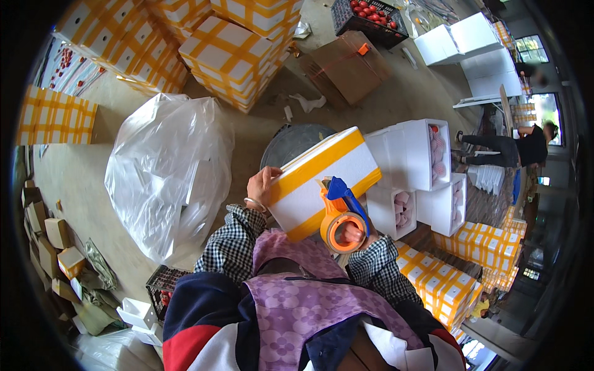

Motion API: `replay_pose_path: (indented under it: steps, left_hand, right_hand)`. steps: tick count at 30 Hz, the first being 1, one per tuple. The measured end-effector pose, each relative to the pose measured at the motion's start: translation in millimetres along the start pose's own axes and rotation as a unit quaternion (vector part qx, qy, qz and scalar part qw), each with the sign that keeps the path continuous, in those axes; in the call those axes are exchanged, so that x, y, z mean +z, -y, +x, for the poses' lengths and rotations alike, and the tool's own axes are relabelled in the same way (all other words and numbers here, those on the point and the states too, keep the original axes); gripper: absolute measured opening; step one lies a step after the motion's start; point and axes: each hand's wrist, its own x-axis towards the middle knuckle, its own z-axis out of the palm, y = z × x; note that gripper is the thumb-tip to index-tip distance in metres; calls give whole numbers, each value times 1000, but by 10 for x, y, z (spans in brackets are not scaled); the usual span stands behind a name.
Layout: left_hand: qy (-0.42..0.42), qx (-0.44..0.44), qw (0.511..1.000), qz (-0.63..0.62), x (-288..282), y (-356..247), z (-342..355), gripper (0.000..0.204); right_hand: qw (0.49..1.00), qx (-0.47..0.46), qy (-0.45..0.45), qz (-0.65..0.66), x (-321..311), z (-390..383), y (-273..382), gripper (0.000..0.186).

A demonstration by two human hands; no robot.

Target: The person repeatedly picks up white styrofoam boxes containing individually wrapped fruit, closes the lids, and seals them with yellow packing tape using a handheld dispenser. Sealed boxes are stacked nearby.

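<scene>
A white foam box [331, 170] with bands of yellow tape lies tilted in front of me, on top of a dark round stand [294, 143] that it partly hides. My left hand [260, 187] grips the box's left end, fingers curled over its upper edge. In my right hand [357, 235] is an orange and blue tape dispenser [338, 207], held against the near side of the box. Some fingers of that hand show through the ring of the tape roll.
Open foam boxes [402, 154] holding net-wrapped fruit stand at right. Taped foam boxes [229, 52] are stacked ahead, beside a cardboard box [351, 67] and a black crate [371, 28] of red fruit. A big clear plastic bag [170, 173] sits at left. Another person [513, 147] stands far right.
</scene>
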Motion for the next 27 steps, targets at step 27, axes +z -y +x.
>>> replay_pose_path:
  steps: [27]
  left_hand:
    - [-55, 82, 993, 65, -66, 63, -94, 46]
  right_hand:
    - [661, -163, -230, -695, 753, 478, -200, 52]
